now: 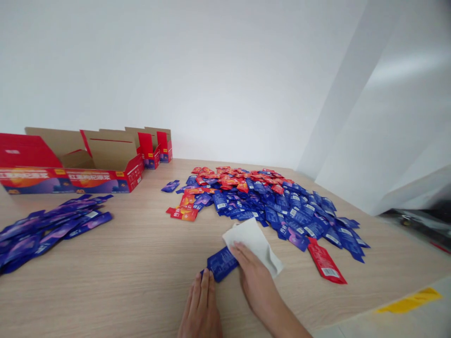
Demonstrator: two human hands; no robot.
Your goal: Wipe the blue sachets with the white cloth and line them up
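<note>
A blue sachet (222,264) lies flat on the wooden table in front of me. My left hand (202,305) rests at its near left end, fingers stretched out side by side, tips touching the narrow end. Over the far right end of the sachet is a white wiping cloth or paper towel (254,241). My right hand (255,277) holds this cloth against the sachet, fingers bent over it; the thumb is hidden. Just beyond, a large pile of blue sachets (289,206) and red sachets (232,178) spreads out. One red sachet (326,263) lies apart to the right.
At the left, several blue-purple sachets (52,230) lie in a loose stack. Behind them stand open red printed cartons (98,180), with smaller carton sections (165,145) farther back. The table (141,291) meets a white wall. Yellow tape (410,300) marks the right front edge.
</note>
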